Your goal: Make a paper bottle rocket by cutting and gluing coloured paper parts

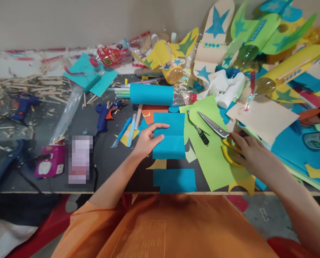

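A creased blue paper piece (173, 147) lies in front of me, its left part under my left hand (146, 139). The index finger and thumb of that hand are apart and rest on the sheet. My right hand (250, 147) is closed around the yellow-and-red handles of the scissors (213, 125), whose blades point up and left over a lime-green sheet (211, 161). A cutter with a black handle (201, 136) lies on that sheet. Nearer the table edge is another blue paper piece (176, 180).
Behind lies a bottle wrapped in blue paper (151, 94). To the left are a blue glue gun (102, 116), a phone (79, 159) and a magenta box (49, 161). Paper rockets (170, 57) and scraps crowd the back right. A blue paper stack (291, 150) lies right.
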The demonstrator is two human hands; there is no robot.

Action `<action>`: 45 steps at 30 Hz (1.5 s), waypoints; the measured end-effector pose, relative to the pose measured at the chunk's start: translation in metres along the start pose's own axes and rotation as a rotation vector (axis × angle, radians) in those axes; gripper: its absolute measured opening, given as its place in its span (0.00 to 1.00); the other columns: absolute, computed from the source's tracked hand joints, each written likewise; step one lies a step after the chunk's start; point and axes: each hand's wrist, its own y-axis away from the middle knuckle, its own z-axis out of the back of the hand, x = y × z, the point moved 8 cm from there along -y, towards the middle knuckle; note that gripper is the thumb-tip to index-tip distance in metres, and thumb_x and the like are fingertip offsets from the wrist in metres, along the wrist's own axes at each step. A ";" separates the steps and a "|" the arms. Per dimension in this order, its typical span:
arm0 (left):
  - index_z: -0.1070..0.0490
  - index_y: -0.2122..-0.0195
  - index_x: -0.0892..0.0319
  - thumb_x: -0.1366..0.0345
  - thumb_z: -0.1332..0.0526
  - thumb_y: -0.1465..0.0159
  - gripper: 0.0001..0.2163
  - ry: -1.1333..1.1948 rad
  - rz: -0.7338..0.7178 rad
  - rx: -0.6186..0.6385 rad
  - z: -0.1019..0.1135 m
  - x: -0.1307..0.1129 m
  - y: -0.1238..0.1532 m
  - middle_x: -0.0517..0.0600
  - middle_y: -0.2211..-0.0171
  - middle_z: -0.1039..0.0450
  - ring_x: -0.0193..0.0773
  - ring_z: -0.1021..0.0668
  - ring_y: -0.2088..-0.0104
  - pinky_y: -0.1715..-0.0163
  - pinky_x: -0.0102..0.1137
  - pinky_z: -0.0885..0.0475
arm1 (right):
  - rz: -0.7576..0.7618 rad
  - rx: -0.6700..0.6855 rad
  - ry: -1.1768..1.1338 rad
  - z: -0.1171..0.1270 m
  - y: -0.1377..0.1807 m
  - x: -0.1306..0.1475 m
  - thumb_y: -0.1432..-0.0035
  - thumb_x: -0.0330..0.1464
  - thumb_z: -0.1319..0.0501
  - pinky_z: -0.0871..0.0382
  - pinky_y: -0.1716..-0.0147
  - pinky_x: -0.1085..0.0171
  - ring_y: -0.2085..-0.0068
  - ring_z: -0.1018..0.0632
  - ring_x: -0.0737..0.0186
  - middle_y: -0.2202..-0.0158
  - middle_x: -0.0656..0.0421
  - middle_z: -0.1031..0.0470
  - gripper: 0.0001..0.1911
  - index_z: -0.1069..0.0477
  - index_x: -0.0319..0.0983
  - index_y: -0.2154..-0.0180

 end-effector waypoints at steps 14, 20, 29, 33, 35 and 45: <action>0.25 0.56 0.56 0.66 0.39 0.38 0.10 -0.103 -0.099 -0.004 0.001 0.005 0.003 0.42 0.77 0.41 0.28 0.46 0.81 0.82 0.27 0.47 | -0.109 -0.007 -0.376 0.002 -0.015 -0.023 0.43 0.32 0.49 0.26 0.63 0.56 0.57 0.19 0.46 0.50 0.45 0.22 0.23 0.34 0.42 0.45; 0.27 0.51 0.54 0.64 0.38 0.38 0.14 -0.141 -0.153 -0.011 0.006 0.001 0.004 0.47 0.67 0.30 0.25 0.45 0.81 0.82 0.25 0.44 | 0.063 0.092 -0.485 0.021 -0.017 0.003 0.39 0.59 0.51 0.26 0.68 0.57 0.66 0.20 0.50 0.61 0.48 0.22 0.28 0.34 0.44 0.55; 0.30 0.43 0.50 0.55 0.37 0.37 0.21 -0.287 -0.175 0.015 0.013 -0.005 0.009 0.54 0.52 0.25 0.43 0.23 0.57 0.67 0.30 0.25 | 0.143 0.166 -0.301 0.035 -0.028 0.024 0.43 0.67 0.60 0.25 0.66 0.54 0.60 0.19 0.46 0.56 0.44 0.22 0.45 0.29 0.40 0.50; 0.30 0.42 0.51 0.52 0.38 0.36 0.22 -0.283 -0.219 0.010 0.017 -0.004 0.009 0.54 0.43 0.28 0.49 0.24 0.47 0.56 0.35 0.23 | 0.179 0.178 -0.301 0.040 -0.037 0.026 0.45 0.69 0.61 0.26 0.65 0.54 0.60 0.19 0.46 0.55 0.45 0.21 0.47 0.28 0.40 0.49; 0.31 0.41 0.50 0.53 0.38 0.36 0.22 -0.276 -0.252 -0.004 0.020 -0.004 0.010 0.53 0.42 0.29 0.49 0.25 0.46 0.54 0.36 0.23 | 0.170 0.205 -0.321 0.040 -0.040 0.025 0.47 0.69 0.61 0.26 0.65 0.55 0.61 0.19 0.48 0.55 0.46 0.21 0.48 0.27 0.41 0.50; 0.34 0.39 0.48 0.46 0.37 0.37 0.27 -0.248 -0.186 0.043 0.018 -0.009 0.011 0.53 0.41 0.29 0.46 0.22 0.53 0.67 0.30 0.25 | 0.192 0.231 -0.412 0.038 -0.043 0.030 0.48 0.70 0.59 0.27 0.65 0.53 0.62 0.19 0.47 0.58 0.45 0.21 0.47 0.26 0.40 0.53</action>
